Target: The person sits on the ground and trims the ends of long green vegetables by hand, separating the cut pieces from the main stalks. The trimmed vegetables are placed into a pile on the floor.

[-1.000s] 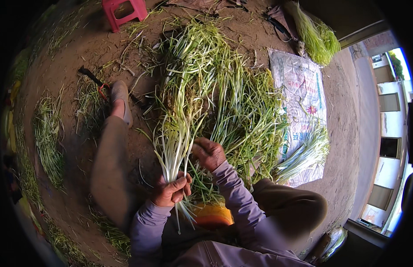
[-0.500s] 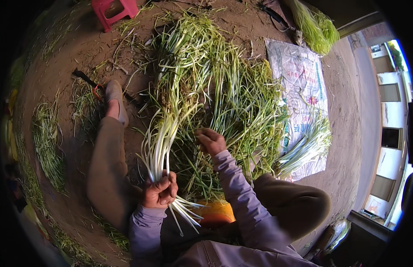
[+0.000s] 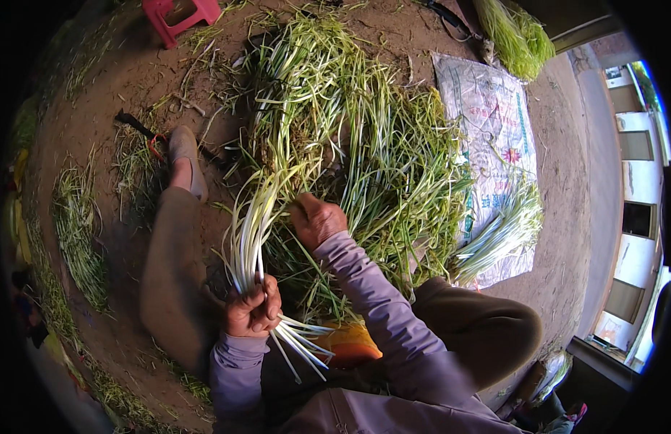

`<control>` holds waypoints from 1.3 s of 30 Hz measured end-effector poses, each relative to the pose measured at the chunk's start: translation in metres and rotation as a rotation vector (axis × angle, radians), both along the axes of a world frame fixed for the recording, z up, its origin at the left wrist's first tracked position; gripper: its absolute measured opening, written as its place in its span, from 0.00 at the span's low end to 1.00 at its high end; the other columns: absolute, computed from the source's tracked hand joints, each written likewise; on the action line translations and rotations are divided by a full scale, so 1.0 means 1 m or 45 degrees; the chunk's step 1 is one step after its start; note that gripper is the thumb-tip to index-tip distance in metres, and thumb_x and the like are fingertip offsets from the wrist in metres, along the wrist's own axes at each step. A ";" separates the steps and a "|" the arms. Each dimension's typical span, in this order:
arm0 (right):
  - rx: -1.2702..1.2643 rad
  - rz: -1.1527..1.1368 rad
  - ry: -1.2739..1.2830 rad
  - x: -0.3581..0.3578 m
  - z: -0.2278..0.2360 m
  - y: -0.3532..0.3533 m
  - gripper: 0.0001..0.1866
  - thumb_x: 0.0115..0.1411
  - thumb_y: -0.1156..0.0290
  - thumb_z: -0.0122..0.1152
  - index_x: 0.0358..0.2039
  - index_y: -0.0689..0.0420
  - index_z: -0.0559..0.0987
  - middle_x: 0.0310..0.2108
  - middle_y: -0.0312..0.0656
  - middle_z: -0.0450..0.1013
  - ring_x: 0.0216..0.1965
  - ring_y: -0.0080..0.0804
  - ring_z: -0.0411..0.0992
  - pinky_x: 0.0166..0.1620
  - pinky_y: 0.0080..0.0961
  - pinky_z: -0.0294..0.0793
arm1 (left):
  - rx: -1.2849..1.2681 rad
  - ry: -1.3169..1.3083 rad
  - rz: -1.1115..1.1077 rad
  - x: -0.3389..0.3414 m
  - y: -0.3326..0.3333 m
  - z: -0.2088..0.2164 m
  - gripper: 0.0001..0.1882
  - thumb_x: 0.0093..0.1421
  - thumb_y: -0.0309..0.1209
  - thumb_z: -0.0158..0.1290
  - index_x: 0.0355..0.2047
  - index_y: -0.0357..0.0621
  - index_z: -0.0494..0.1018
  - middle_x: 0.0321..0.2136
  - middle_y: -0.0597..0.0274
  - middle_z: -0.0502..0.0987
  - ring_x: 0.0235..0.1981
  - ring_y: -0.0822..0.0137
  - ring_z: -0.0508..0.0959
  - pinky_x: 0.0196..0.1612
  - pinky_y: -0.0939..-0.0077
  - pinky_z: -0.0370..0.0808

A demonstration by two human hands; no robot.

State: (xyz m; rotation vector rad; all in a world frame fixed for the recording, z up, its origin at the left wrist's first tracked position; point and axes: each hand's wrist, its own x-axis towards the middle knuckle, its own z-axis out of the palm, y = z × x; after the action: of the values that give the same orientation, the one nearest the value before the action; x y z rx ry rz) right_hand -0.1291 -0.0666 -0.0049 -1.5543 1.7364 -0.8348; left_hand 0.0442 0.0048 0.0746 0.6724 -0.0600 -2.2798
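My left hand (image 3: 253, 307) is closed round a bunch of long white-stemmed stalks (image 3: 247, 246), which look like chives. Their pale ends stick out below the fist, and yellow-green leafy tops spread upward. Just beside those tops, my right hand (image 3: 319, 220) has its fingers curled in; whatever they grip is hidden behind the knuckles. Both hands are over a large loose heap of green stalks (image 3: 379, 152) on the ground.
A printed white woven sack (image 3: 487, 123) lies to the right, bearing a neat bundle of white stalks (image 3: 498, 239). Something orange (image 3: 353, 346) shows between my legs. At the far left stands a red stool (image 3: 177, 22). Green bundles (image 3: 520, 43) lie far right; trimmings litter the dirt.
My right hand has moved left and slightly up, close to the leafy tops of the bunch. The left hand keeps its grip in nearly the same place.
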 end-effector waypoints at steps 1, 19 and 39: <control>0.013 -0.023 0.099 -0.009 -0.004 -0.001 0.07 0.51 0.63 0.53 0.26 0.52 0.72 0.17 0.44 0.71 0.21 0.44 0.71 0.25 0.35 0.70 | 0.004 0.012 -0.005 -0.001 -0.001 0.000 0.11 0.54 0.32 0.52 0.31 0.37 0.65 0.17 0.56 0.71 0.05 0.80 0.60 0.10 0.86 0.56; 0.150 -1.114 0.987 -0.200 -0.028 0.080 0.21 0.46 0.77 0.48 0.44 0.56 0.71 0.33 0.47 0.72 0.35 0.43 0.71 0.37 0.33 0.69 | -0.040 -0.233 0.163 0.005 -0.004 0.004 0.08 0.58 0.34 0.47 0.35 0.47 0.63 0.22 0.61 0.70 0.12 0.76 0.64 0.16 0.83 0.60; 1.054 0.054 0.662 -0.020 -0.045 0.076 0.13 0.52 0.60 0.50 0.29 0.52 0.78 0.29 0.49 0.74 0.33 0.44 0.74 0.34 0.36 0.72 | -0.077 -0.400 0.181 -0.009 -0.006 -0.003 0.12 0.56 0.36 0.50 0.34 0.41 0.65 0.15 0.64 0.69 0.13 0.72 0.69 0.17 0.79 0.67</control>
State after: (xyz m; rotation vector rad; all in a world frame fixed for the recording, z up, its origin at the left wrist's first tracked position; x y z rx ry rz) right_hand -0.1491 0.0098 -0.0498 -1.2515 2.0093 0.3527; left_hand 0.0348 -0.0011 0.0716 0.9658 -0.2224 -2.0126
